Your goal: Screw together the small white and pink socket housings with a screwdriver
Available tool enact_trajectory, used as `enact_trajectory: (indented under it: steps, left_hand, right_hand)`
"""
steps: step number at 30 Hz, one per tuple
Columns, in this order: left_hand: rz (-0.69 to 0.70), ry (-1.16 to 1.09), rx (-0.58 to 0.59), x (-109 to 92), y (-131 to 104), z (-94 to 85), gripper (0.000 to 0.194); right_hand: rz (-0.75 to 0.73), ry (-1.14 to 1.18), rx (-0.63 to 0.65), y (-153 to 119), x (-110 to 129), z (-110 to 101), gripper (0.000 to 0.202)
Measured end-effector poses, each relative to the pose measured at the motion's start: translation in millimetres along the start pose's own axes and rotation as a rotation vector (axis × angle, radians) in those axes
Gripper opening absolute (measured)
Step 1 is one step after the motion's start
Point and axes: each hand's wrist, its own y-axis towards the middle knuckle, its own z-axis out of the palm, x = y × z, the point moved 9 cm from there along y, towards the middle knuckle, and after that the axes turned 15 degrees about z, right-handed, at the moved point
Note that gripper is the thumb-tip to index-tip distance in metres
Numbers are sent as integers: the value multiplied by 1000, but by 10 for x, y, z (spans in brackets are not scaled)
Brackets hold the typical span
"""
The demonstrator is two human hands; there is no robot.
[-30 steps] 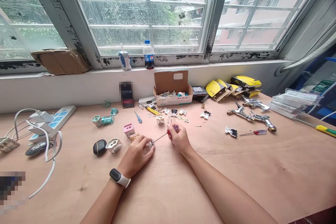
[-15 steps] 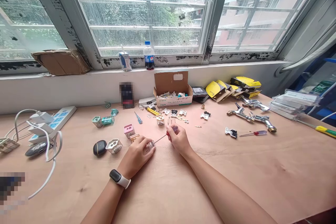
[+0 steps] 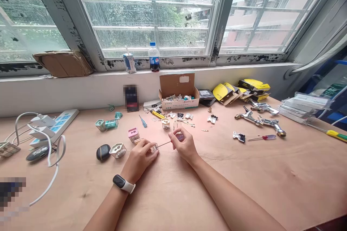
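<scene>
My left hand [image 3: 139, 158], with a smartwatch at the wrist, rests on the wooden table [image 3: 244, 180] and pinches a small clear plastic plug part [image 3: 154, 147]. My right hand [image 3: 184, 145] grips a small screwdriver [image 3: 173, 139] by its purple handle. Its thin shaft runs left, and the tip meets the clear part. Just beyond my left hand lie a pink plug shell [image 3: 133, 134] and a clear shell [image 3: 118, 149].
An open cardboard box [image 3: 179, 92] of small parts stands at the back, with loose plug pieces before it. Metal taps [image 3: 258, 117], a red screwdriver [image 3: 261, 137] and yellow boxes [image 3: 253, 86] lie right. A power strip [image 3: 58, 122] with cables and a black case [image 3: 103, 152] sit left.
My right hand has lowered slightly, so the screwdriver lies flatter toward the clear part. My left hand holds nearly the same place.
</scene>
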Motion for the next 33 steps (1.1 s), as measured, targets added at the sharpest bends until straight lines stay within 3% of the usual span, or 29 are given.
enact_trajectory:
  steps: [4,8,11,14,20,26,33]
  left_hand:
    - [-14,-16,-1,20,-2,-3,19]
    - [-41,-22,4,56,-11,7,19]
    - [-49,-19,-6,65,-18,2,19]
    - [-58,-14,-16,70,-22,-8,19]
    - [-65,-20,-7,84,-26,7,19]
    - [-73,-25,-1,94,-38,23,20]
    - [-75,-42,-23,87,-37,10,19]
  right_hand:
    - [2,-29,23,30,-23,5,35]
    - [118,106,160,109,-126,51,19]
    - [149,116,218,130,-148,75,22]
    - [75,-13,177,120,-91,43,27]
    - [-48,-285,-42,73,28,-104,44]
    - [-30,-87,89,76,3,-23,31]
    - [-34,-192,38,76,6,-46,38]
